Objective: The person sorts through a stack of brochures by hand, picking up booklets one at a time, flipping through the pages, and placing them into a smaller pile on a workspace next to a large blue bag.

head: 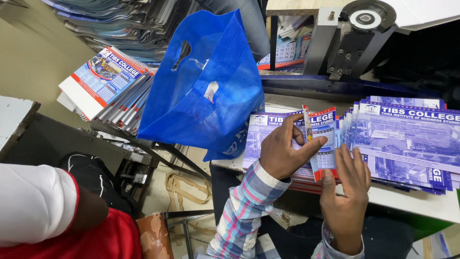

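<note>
The left hand [282, 153], in a blue, pink and white plaid sleeve, has its grip closed on a thin printed calendar sheet in blue, white and red [322, 144]: the thumb lies across the front of the sheet, and the fingers curl over its left edge, lifting that edge up off the pile. The right hand [346, 192] sits just beside it with a loose, open grip, fingers spread and pressing flat on the lower right part of the same sheet, holding nothing closed inside. The sheet lies on top of a stack of like printed sheets [268, 139] on the white table [412, 201], right at the near edge. To the right of the hands, a fanned pile of blue and purple printed covers [407, 139] spreads across the table, its left edge touching the calendar stack. To the left, a bright blue fabric carrier bag with a cut-out handle [206, 91] stands upright and open. Behind the stack is a grey and black metal machine [350, 38]. Further left, spiral-bound calendars [103, 79] lean in a heap. At the lower left corner sits another person, of whom only a white sleeve and a red garment [48, 211] show.
</note>
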